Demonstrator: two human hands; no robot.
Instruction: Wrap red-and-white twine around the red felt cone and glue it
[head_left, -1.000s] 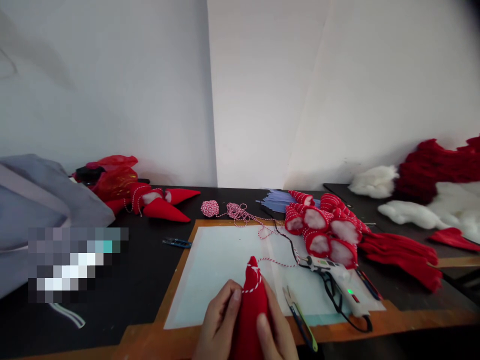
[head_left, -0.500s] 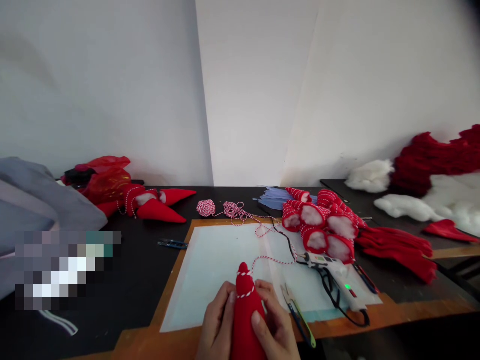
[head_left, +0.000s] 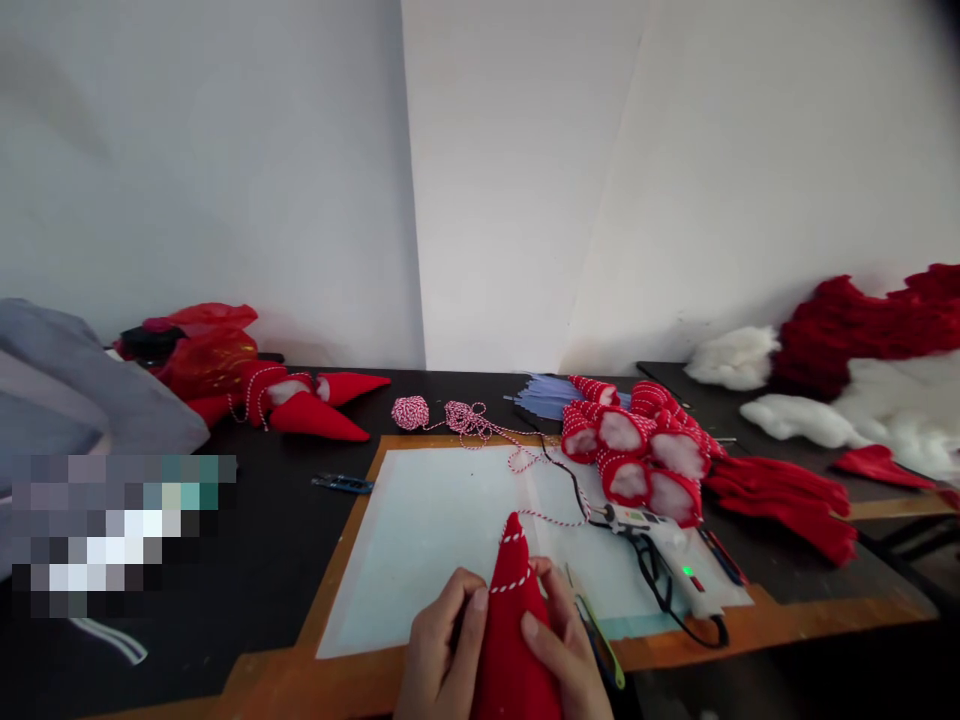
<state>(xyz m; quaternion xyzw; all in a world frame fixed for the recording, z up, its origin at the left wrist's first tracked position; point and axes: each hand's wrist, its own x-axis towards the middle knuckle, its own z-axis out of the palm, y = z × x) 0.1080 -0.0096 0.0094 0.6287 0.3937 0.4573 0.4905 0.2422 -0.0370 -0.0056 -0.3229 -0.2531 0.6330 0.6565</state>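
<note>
Red felt cone [head_left: 514, 630], banded by red-and-white twine [head_left: 511, 585], sits pressed between both hands over the near edge of a pale board [head_left: 405, 560]. Fingers of the left hand [head_left: 442, 640] and right hand [head_left: 562, 640] curl firmly around it, bands lying level. Compared with the earlier view, its tip now leans rightward.

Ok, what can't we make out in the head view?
- Red cone: lower end cut off by bottom edge; sides covered by left hand and right hand.
- Snips: partly behind right hand.
- Pixelated patch: hides whatever lies there.
- Blue tool: too small to identify.
</note>
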